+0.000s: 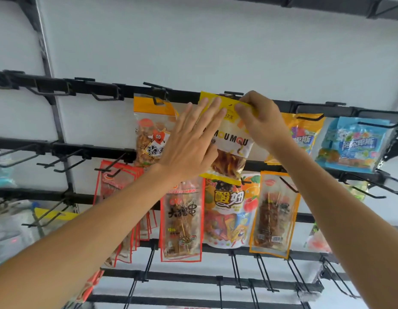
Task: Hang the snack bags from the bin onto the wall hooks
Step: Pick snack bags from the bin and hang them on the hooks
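Yellow-topped clear plastic snack bag (233, 139) held up at a black wire wall hook (232, 94).
The right hand (260, 121) pinches the bag's yellow top edge at the hook, and the left hand (189, 143) lies flat on its front with fingers straight. Whether the bag is threaded on the hook cannot be told. Brown strips show inside. An orange-topped clear bag (153, 130) and an orange sweets bag (304, 134) crowd both of its edges. Bare black hooks (102, 94) stand further left.

Glossy plastic snack bags (231, 139) hang on matt black metal hooks (104, 94).
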